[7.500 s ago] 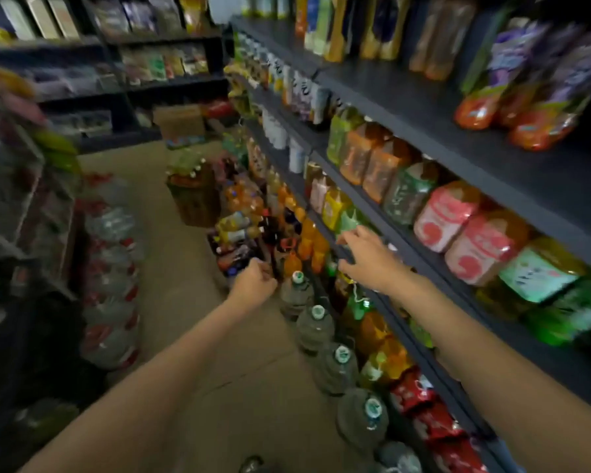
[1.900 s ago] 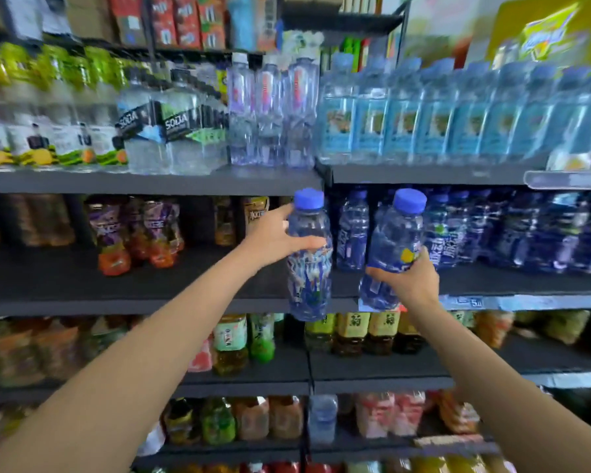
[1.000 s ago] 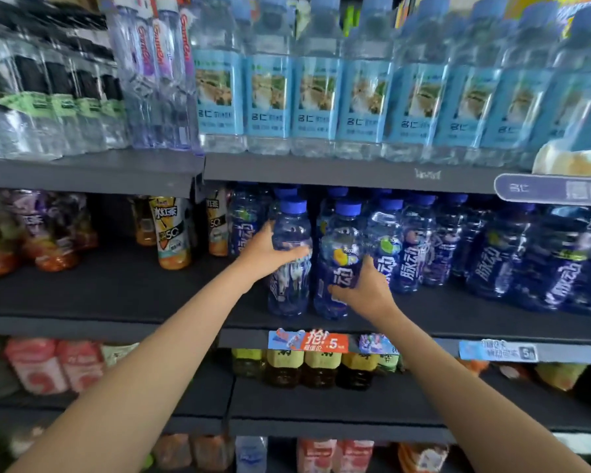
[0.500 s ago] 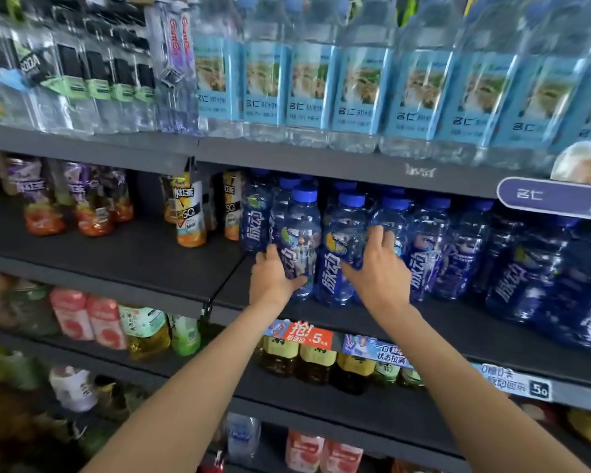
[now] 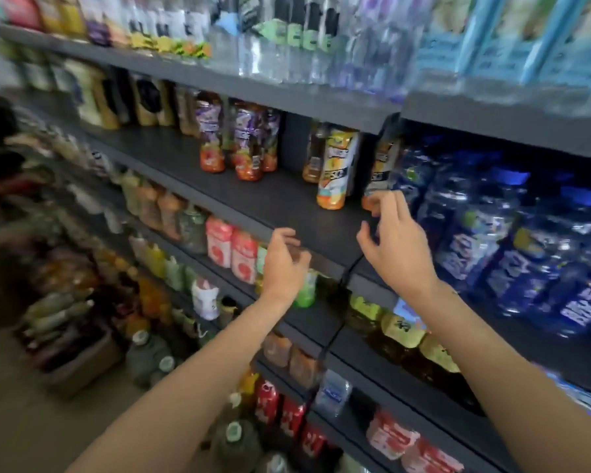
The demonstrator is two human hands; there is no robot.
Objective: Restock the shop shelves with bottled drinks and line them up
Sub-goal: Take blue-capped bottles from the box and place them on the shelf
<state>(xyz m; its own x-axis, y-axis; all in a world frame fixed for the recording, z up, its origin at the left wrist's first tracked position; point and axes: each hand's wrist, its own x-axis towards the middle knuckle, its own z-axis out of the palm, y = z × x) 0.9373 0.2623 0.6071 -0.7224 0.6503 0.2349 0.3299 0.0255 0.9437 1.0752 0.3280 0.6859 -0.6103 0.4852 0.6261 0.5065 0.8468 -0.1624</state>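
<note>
Head view: blue-capped bottles (image 5: 512,233) stand upright, crowded, blurred.

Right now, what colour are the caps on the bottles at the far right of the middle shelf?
Blue caps, seen in the head view.

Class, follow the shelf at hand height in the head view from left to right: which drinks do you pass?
Purple-labelled bottles with orange bases → yellow-and-orange labelled bottle → orange bottle behind the right hand's fingertips → blue bottles.
</note>
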